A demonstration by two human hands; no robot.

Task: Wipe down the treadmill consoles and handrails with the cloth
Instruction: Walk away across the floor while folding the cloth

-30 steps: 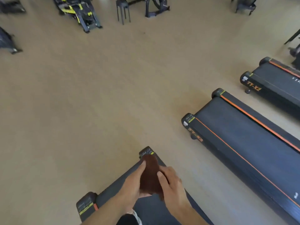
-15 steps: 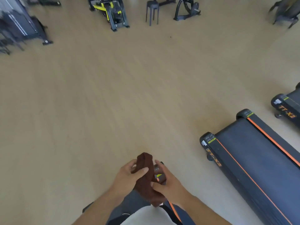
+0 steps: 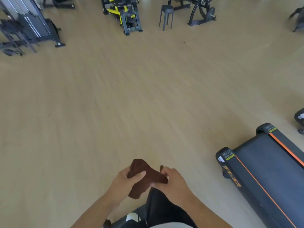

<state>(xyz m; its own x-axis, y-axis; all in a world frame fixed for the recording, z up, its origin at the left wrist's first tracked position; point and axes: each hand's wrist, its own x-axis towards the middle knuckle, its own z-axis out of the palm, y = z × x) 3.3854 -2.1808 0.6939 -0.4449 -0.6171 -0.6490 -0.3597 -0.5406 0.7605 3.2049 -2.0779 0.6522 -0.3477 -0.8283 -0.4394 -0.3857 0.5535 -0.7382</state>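
Head view looks steeply down on two bare hands working a dark brown, soft terry cloth (image 3: 144, 176) at about six o'clock, low in the frame and above pale wood-look flooring (image 3: 148, 99). The left hand (image 3: 126, 181) has its thumb laid over the top of the cloth and its fingers curled beneath, closed on the upper end; the right hand (image 3: 172, 181) pinches the opposite edge between thumb and fingertips, also closed on it. Between them the cloth is bunched and partly folded, with a loose flap hanging below the left hand.

Judging from this, the step in hand is readying the cloth, refolding it into a pad before any wiping. To do that well, the right hand should draw its edge out until the fabric lies flat, then fold it so that a smooth face is outward and no flap dangles to catch on a rail.

A black treadmill deck with orange side stripes (image 3: 263, 170) lies at four o'clock, well apart from the hands. No console or handrail is visible here, so the person will probably need to turn before wiping. Black and yellow gym machines (image 3: 123, 12) and a slim black stool (image 3: 166, 15) stand far off near twelve o'clock.
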